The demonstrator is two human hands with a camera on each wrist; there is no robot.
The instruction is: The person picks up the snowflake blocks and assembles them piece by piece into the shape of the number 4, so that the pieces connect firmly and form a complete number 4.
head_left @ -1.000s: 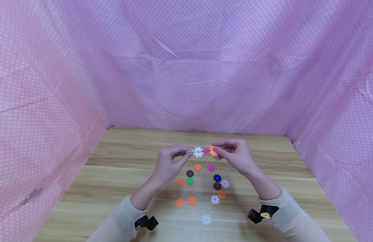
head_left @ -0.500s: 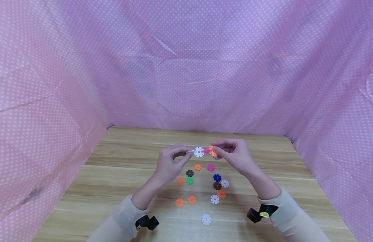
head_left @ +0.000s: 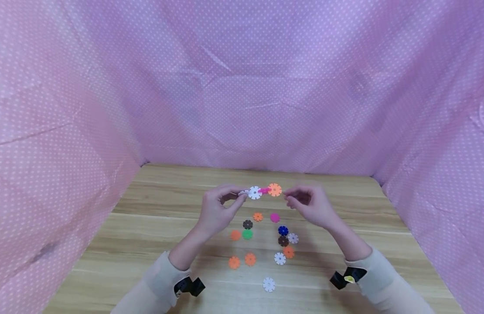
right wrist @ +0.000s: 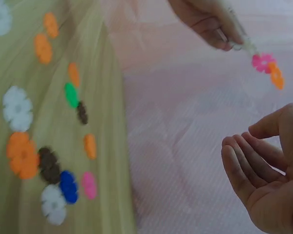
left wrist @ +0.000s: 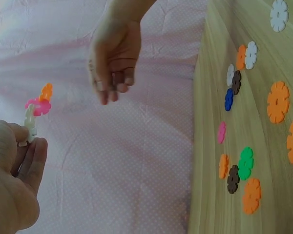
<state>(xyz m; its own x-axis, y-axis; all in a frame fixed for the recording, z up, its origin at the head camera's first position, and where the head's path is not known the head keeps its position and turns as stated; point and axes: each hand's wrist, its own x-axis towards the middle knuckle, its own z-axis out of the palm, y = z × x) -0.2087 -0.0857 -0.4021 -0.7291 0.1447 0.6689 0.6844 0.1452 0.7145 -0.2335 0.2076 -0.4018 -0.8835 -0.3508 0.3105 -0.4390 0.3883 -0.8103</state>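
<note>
In the head view, furthest left, the left hand [head_left: 219, 209] pinches, thumb against fingers, a thin white notched plastic disc seen edge-on [head_left: 243, 192]. This is the near end of a short chain held up off the wooden table [head_left: 167, 187]. From that pinch the chain's long axis runs out toward 3 o'clock, nearly level: a white notched disc facing the camera [head_left: 255, 192], a bright pink notched disc seen nearly edge-on [head_left: 264, 191], then an orange round notched disc [head_left: 275, 189] at the free end. A flat green notched disc [head_left: 247, 234] lies at 6 o'clock below the pinch; a flat magenta one [head_left: 275, 217] lies at 6 o'clock from the orange end.

The right hand [head_left: 314, 208] is nearer that orange end, at its 3 to 4 o'clock, apart from it in both wrist views. Its fingers curl loosely, thumb slightly parted, holding nothing.
</note>
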